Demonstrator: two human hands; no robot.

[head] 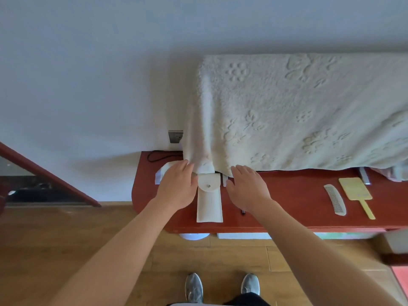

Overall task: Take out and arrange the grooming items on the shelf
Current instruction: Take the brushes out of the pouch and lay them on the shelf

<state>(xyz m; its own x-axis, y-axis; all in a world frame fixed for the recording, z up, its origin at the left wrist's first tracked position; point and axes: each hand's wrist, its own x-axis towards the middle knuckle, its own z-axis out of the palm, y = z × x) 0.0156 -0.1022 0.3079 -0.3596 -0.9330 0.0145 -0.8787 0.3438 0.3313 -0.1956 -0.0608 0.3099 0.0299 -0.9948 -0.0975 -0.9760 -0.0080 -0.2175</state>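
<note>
Shoes: two grey shoes [221, 287] stand side by side on the wooden floor [66, 239], toes toward the shelf.
Shelf: a red shelf [298, 208] runs left to right along the wall.
Pouch: a white pouch [209, 206] lies flat on the shelf between the two hands. Its long axis runs from the near edge toward the wall. The snapped flap end points away from the person and the plain end reaches almost to the near edge.
Left hand: the left hand [176, 184] is palm down just left of the pouch flap, fingers straight and close together, gripping nothing. Whether it touches the flap cannot be told.
Right hand: the right hand [248, 188] is palm down just right of the pouch, fingers straight and slightly apart, holding nothing.
Comb: a pale comb [335, 199] lies well to the right, its long axis slanting from far-left to near-right.
Paddle: a yellow paddle-shaped item [355, 188] lies just right of the comb, head toward the wall, handle pointing at the near edge.
Blanket: a white blanket [287, 107] with paw prints hangs over the back of the shelf, its hem meeting the pouch's far end.
Wall: a socket [175, 136] is set above a black cable [157, 156].
</note>
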